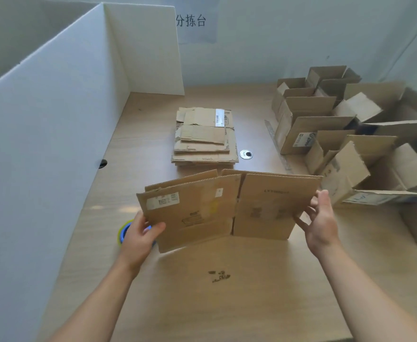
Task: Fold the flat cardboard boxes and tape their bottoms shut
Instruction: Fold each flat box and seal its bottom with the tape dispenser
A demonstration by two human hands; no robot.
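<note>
A flat brown cardboard box (227,206) with white labels is held upright above the wooden table (227,292), at mid-frame. My left hand (140,233) grips its lower left edge, thumb on the front face. My right hand (320,218) is at its right edge with the fingers spread against the cardboard. A stack of flat cardboard boxes (205,137) lies on the table behind it. A tape roll (123,233) with a blue and yellow rim lies on the table, mostly hidden behind my left hand.
Several folded open boxes (350,134) crowd the right side of the table. A tall white partition (54,144) walls the left side and back left. A round cable grommet (246,154) sits right of the stack. Dark marks (219,276) show on the near table surface.
</note>
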